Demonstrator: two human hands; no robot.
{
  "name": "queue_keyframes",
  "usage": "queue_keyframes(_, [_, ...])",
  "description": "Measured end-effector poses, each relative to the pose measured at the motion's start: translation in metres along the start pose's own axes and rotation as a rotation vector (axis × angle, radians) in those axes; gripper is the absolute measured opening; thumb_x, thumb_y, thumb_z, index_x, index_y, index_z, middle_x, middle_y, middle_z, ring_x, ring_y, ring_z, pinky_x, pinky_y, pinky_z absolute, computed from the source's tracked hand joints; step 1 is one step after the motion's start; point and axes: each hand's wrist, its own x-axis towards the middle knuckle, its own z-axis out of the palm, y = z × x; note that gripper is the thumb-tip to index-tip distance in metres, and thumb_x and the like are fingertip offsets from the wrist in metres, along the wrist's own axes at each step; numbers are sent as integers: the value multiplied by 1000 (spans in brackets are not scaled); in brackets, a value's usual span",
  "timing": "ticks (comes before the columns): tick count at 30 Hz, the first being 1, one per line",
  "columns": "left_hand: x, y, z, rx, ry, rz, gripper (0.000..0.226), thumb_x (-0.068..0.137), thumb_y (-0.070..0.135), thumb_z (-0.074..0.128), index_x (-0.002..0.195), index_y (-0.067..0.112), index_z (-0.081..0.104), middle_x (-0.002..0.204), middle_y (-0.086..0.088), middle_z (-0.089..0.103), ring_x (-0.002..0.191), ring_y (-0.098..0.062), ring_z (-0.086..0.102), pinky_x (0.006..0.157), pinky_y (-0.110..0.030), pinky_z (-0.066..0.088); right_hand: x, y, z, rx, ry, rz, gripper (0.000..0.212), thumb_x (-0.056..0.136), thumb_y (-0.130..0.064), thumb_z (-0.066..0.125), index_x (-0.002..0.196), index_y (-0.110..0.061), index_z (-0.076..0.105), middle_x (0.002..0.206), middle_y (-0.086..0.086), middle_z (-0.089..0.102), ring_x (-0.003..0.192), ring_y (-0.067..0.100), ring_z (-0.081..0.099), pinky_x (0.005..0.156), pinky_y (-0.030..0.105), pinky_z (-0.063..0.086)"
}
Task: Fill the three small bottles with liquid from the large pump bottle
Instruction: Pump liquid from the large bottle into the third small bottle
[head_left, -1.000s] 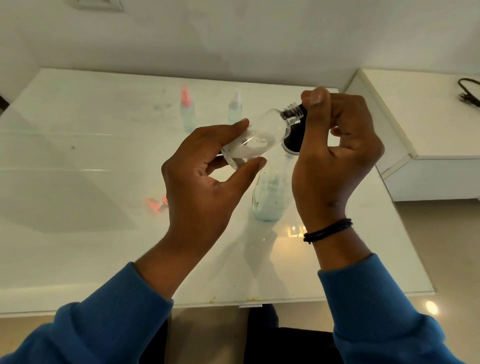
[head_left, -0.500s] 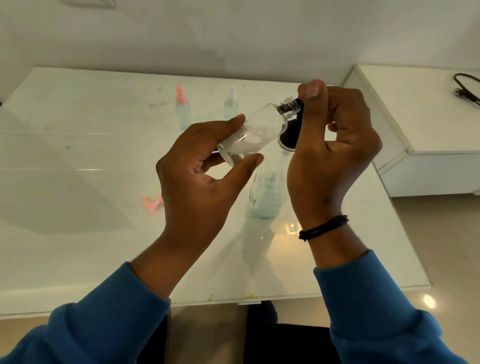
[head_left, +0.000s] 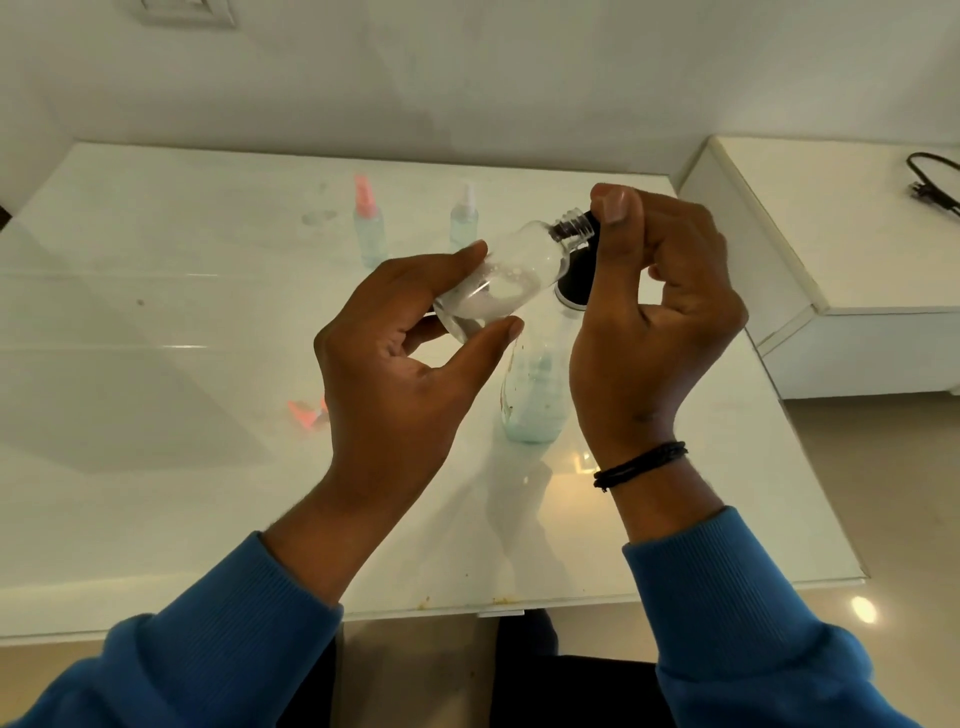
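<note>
Clear small bottle (head_left: 511, 278) tilted between both hands.

The right hand (head_left: 649, 322) hides the pump head of the large pump bottle (head_left: 535, 395); the spout is unseen.

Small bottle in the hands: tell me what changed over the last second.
Almost nothing. The left hand holds the tilted small bottle as before, its open neck at the pump head of the large pump bottle, which the right hand grips. The two capped small bottles at the back kept their places.
</note>
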Motion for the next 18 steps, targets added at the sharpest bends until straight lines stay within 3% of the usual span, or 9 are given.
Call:
queue_keyframes(7, [0,0,1,-23,-9,2,45,85,16,85,126,4,68,122,-7,70,114,-16,68,90,-25,60,4,-1,-2,5,20,-6,21,100,-15,64,85,-7,76,85,-5,70,79,2,57,71,42,51])
queue_keyframes(11, [0,-2,1,-8,-4,-4,45,85,17,85,125,4,69,123,-5,70,115,-15,68,90,-26,60,0,1,-1,3,-1,-14,14,99,-10,65,90,-15,73,89,-7,69,82,2,59,70,38,52])
queue_keyframes(18, [0,-1,1,-30,-10,-8,46,85,15,85,126,3,68,122,-5,70,114,-15,68,91,-25,59,5,0,-3,-4,6,-13,23,100,-15,64,82,-8,76,85,-6,71,78,3,57,72,41,48])
